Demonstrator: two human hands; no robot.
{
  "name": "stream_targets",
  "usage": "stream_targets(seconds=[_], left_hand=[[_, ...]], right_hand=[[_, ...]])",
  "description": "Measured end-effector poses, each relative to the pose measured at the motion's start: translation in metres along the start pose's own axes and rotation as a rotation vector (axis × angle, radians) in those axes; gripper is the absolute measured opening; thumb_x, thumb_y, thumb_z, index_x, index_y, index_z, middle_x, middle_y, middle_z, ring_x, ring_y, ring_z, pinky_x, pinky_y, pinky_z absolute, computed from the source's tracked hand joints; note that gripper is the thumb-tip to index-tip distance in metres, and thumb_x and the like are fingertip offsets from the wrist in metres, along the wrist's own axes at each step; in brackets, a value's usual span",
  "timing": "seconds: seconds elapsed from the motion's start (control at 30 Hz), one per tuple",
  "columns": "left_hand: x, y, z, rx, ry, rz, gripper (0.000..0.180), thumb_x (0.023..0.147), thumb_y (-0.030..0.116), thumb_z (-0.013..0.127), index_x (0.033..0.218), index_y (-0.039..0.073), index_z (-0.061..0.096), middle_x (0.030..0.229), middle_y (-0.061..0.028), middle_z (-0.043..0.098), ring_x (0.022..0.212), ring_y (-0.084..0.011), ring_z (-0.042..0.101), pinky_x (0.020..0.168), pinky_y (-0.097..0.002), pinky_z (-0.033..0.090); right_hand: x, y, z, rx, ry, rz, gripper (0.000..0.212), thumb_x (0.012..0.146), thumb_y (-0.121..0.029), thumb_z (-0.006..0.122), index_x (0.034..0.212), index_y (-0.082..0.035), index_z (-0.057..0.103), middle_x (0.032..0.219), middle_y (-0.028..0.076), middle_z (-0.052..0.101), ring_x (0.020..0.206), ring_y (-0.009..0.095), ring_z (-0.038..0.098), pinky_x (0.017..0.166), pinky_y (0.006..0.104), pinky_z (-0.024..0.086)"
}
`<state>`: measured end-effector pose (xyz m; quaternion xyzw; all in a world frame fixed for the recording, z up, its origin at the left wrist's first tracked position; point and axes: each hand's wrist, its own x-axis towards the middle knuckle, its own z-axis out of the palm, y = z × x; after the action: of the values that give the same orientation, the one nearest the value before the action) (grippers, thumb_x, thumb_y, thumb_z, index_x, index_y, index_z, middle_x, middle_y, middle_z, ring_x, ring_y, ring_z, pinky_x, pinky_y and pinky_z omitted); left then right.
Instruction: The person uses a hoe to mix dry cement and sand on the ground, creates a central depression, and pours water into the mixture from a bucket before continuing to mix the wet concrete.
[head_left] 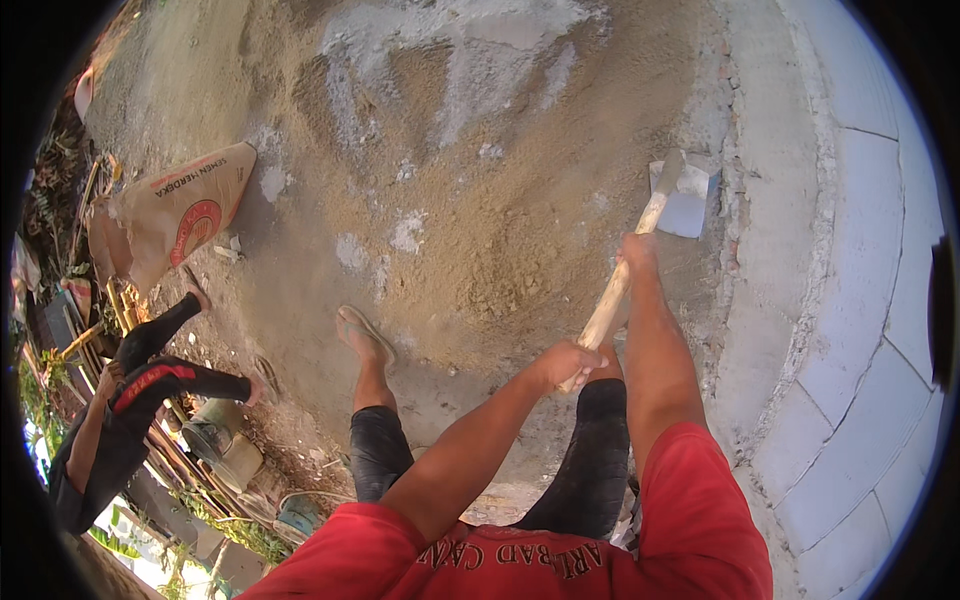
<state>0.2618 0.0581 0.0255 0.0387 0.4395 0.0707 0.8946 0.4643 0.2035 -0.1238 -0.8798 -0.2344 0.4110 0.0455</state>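
Observation:
Both my hands grip the pale wooden handle of a hoe, which slants up and to the right. My left hand is closed around its near end. Farther up the handle, my right hand is wrapped round the wood. The hoe's broad, light grey metal blade is at the far end, at the right edge of the sand, beside the concrete strip. A wide heap of brown sand spreads in front of me, with grey powder over its far part.
An opened brown paper sack lies at the left. Beyond my left foot is another person in dark clothes. Near them are a bucket and bamboo poles. A wall of pale blocks runs along the right, beside a concrete strip.

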Motion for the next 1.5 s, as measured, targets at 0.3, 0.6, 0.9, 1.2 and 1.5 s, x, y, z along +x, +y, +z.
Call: stream_targets(seconds=[0.3,0.6,0.9,1.2,1.5], left_hand=[[-0.252,-0.15,-0.081,0.084,0.267,-0.201,0.028,0.084,0.023,0.073,0.07,0.007,0.055,0.053,-0.0021,0.051,0.043,-0.0129,0.049,0.044,-0.0301,0.04],[-0.226,-0.135,-0.063,0.823,0.473,0.12,0.049,0.082,0.039,0.065,0.11,-0.002,0.062,0.098,-0.0272,0.067,0.092,-0.0471,0.063,0.083,-0.0518,0.05],[-0.106,0.081,-0.165,0.78,0.755,0.62,0.043,0.078,0.027,0.067,0.115,0.005,0.063,0.09,-0.0225,0.069,0.083,-0.0421,0.066,0.074,-0.0452,0.052],[-0.15,-0.158,-0.16,0.5,0.699,0.111,0.042,0.076,0.03,0.068,0.104,-0.001,0.064,0.089,-0.0286,0.067,0.087,-0.0442,0.066,0.075,-0.0487,0.052],[-0.206,-0.243,-0.071,0.532,0.739,0.109,0.047,0.082,0.035,0.066,0.114,0.001,0.062,0.099,-0.0281,0.066,0.097,-0.0458,0.063,0.083,-0.0515,0.051]], right_hand=[[-0.302,0.105,0.179,-0.04,-0.227,0.138,0.055,0.087,-0.019,0.063,0.127,0.009,0.037,0.087,0.025,0.067,0.06,0.03,0.07,0.052,0.0393,0.057],[-0.342,-0.058,0.035,0.747,-0.26,-0.037,0.033,0.09,-0.014,0.064,0.112,0.0,0.045,0.066,0.005,0.05,0.045,0.015,0.051,0.04,0.0293,0.047],[-0.204,-0.283,0.105,0.546,-0.131,-0.401,0.024,0.084,-0.017,0.061,0.077,0.005,0.055,0.06,0.011,0.057,0.047,0.021,0.059,0.046,0.0341,0.051],[-0.27,-0.054,0.227,0.164,-0.354,-0.147,0.033,0.085,-0.02,0.063,0.095,0.01,0.055,0.059,0.012,0.059,0.044,0.024,0.06,0.042,0.038,0.049],[-0.409,-0.048,0.115,0.462,-0.516,-0.118,0.032,0.089,-0.015,0.063,0.111,0.002,0.047,0.061,0.004,0.05,0.039,0.015,0.051,0.036,0.0307,0.042]])
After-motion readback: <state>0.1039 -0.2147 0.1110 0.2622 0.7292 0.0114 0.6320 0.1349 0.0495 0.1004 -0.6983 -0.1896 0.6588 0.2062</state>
